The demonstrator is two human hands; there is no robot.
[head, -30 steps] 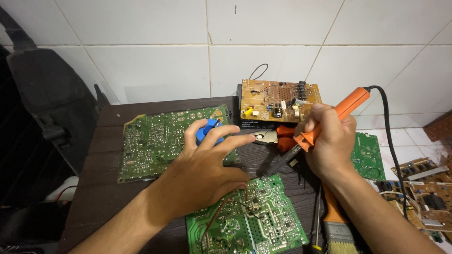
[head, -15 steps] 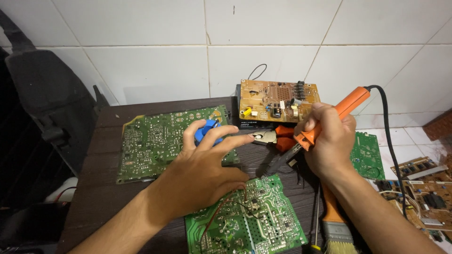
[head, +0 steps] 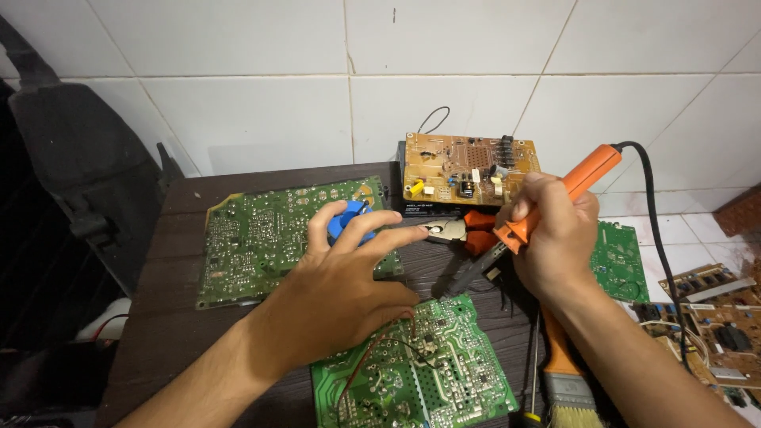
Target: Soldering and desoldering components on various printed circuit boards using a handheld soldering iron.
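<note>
table: a small dark brown wooden table point(head: 166, 317) with a slatted top, set against a white tiled wall.
far left: a large green circuit board point(head: 261, 238) lies flat, solder side up.
near edge: a second green circuit board point(head: 444, 372) lies flat, with thin red and black wires looping over it.
far middle: a tan circuit board point(head: 468, 170) stands on a black box at the table's back edge.
centre: orange-handled pliers point(head: 464, 231) lie just in front of that box.
right edge: a paintbrush point(head: 564, 372) with an orange handle lies lengthwise, bristles toward the viewer, and a smaller green circuit board point(head: 618, 261) lies beyond it.
</note>
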